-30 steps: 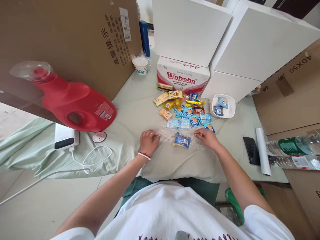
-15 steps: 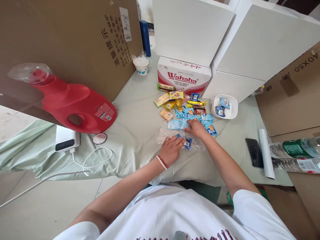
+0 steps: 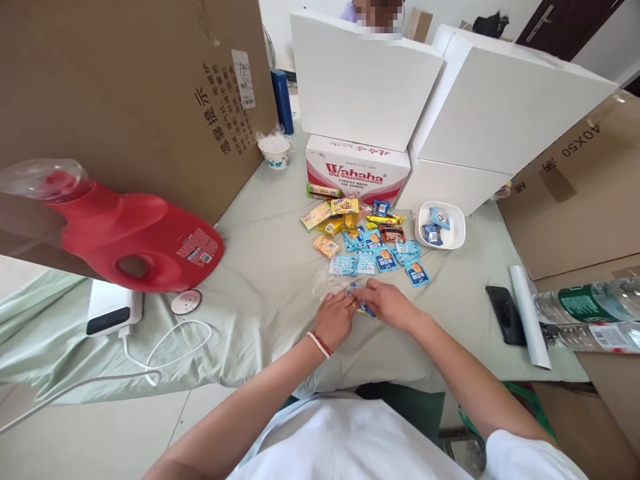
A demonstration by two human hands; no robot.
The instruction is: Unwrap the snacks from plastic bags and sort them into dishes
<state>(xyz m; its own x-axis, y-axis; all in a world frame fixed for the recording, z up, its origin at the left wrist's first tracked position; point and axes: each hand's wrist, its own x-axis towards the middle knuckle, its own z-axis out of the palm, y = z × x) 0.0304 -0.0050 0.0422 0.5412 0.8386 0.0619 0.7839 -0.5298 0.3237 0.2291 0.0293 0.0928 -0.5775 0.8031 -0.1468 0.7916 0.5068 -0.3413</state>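
Note:
My left hand (image 3: 334,320), with a red and white bracelet at the wrist, rests on the cloth with its fingers pressed together at a small blue snack packet (image 3: 369,310). From the other side my right hand (image 3: 389,303) grips the same packet with curled fingers; its fingertips are partly hidden. Crumpled clear plastic film (image 3: 325,285) shows just beyond my left fingers. Past both hands lie several light-blue biscuit sachets (image 3: 367,263), spread side by side. Behind them are a yellow snack packet (image 3: 345,206), a brown packet (image 3: 393,234) and a wrapped pastry (image 3: 326,247).
To the right a white bowl (image 3: 461,227) holds two blue packets. A Wahaha carton (image 3: 357,167) stands behind the snacks. At left are a red jug (image 3: 150,233) and a white power bank (image 3: 107,303) with cable. A phone (image 3: 506,313) and bottles (image 3: 590,303) lie right.
My right hand has left the light-blue sachets and come toward me to the blue packet by my left hand. The plastic film is more gathered, and the view has tipped upward.

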